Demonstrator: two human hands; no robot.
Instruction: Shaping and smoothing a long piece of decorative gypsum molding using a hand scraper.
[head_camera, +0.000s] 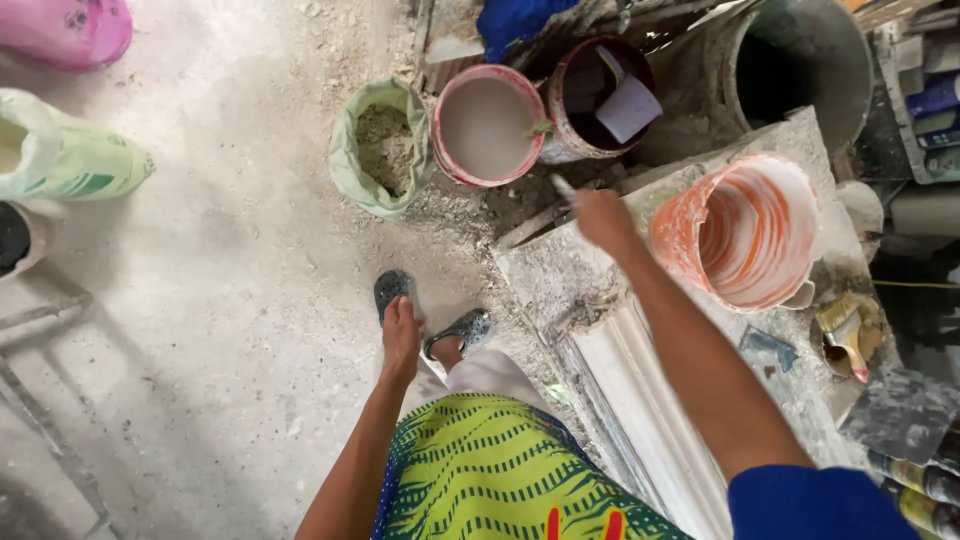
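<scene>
The right hand is stretched out over the far edge of the dusty counter, its fingers closed round a small pale tool whose tip points toward the red-rimmed bucket of pale grey mix on the floor. Just beside that bucket stands a green sack of grey powder. The left hand hangs low beside the patterned skirt, fingers loosely straight, holding nothing visible. An orange-streaked bucket sits on the counter near a white moulded strip and a brush.
</scene>
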